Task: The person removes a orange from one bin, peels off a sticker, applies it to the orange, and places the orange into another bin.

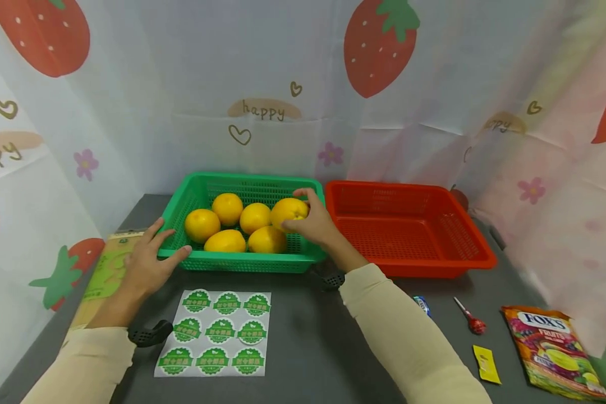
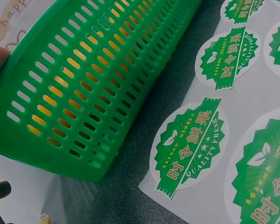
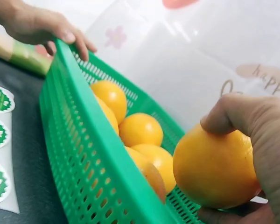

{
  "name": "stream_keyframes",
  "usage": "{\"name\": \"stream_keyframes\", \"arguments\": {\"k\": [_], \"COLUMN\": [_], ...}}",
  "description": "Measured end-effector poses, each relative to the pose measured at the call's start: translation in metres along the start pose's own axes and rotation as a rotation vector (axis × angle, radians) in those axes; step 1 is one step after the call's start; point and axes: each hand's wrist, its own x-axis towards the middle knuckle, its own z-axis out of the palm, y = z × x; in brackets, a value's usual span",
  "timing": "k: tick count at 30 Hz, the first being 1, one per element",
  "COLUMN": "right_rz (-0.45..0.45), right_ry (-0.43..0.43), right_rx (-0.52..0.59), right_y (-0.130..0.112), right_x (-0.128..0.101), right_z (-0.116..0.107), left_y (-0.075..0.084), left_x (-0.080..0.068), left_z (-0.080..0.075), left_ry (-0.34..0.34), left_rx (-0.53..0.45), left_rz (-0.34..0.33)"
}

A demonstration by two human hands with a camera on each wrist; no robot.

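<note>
Centrally, the right hand (image 1: 315, 224) grips one orange (image 1: 289, 213), fingers and thumb curled round it, at the right end of the green basket (image 1: 242, 261), mid-frame in the head view. Right wrist view confirms: thumb over the top of the fruit, fingers under it, orange (image 3: 214, 170) held just above the basket's inner floor at lower right of that frame.

Left hand (image 1: 148, 261) rests on the basket's left rim, fingers spread and fairly straight, thumb along the front wall. Not curled round anything. Left wrist view shows mostly the slotted green wall (image 2: 84, 88), filling the upper left of that frame.

Five other oranges (image 1: 232, 224) lie in the basket, packed close, touching one another.

Red basket (image 1: 409, 264) stands just beside the green one, to its right, walls touching or nearly so.

Sticker sheet (image 1: 214, 334) lies flat on the dark tabletop (image 1: 308, 336) in front of the green basket, lower left of centre: nine green round labels in three rows.

A yellow-green packet (image 1: 106, 269) lies under the left hand, at the left edge.

Lower right of frame: a candy bag (image 1: 552, 350), a red lollipop (image 1: 472, 320), a small yellow wrapper (image 1: 486, 363), a small blue wrapper (image 1: 422, 304), all apart from each other.

Strawberry-print curtain (image 1: 303, 84) fills the background.
</note>
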Motion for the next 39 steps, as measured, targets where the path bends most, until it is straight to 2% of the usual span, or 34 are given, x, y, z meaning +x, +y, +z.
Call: {"name": "stream_keyframes", "arguments": {"k": [3, 9, 18, 21, 27, 32, 35, 37, 39], "right_rz": [-0.063, -0.129, -0.365, -0.378, -0.327, -0.335, -0.329, -0.323, -0.33], "right_ry": [-0.02, -0.03, -0.127, -0.164, -0.24, -0.31, -0.328, -0.34, -0.352], "right_rx": [0.031, 0.071, 0.227, 0.241, 0.214, 0.199, 0.218, 0.244, 0.261], "right_y": [-0.003, -0.006, 0.014, 0.027, 0.047, 0.056, 0.073, 0.088, 0.1], "right_x": [-0.016, -0.056, -0.115, -0.133, -0.158, -0.167, -0.167, -0.165, -0.164], "right_z": [-0.005, -0.015, -0.029, -0.033, -0.038, -0.042, -0.041, -0.04, -0.04], "left_y": [0.001, 0.004, 0.005, 0.004, 0.001, 0.002, 0.003, 0.007, 0.016], "left_x": [0.0, 0.0, 0.001, -0.001, -0.003, -0.003, -0.004, -0.006, -0.01], "left_z": [-0.002, -0.003, 0.0, 0.001, 0.001, 0.0, 0.0, 0.001, 0.005], "left_ry": [0.006, -0.003, -0.001, 0.0, 0.007, 0.004, 0.009, 0.057, 0.162], "left_rx": [0.003, -0.006, -0.031, -0.044, -0.054, -0.054, -0.04, -0.032, -0.048], "left_rz": [-0.002, -0.009, -0.008, -0.011, -0.006, -0.003, 0.01, 0.044, 0.115]}}
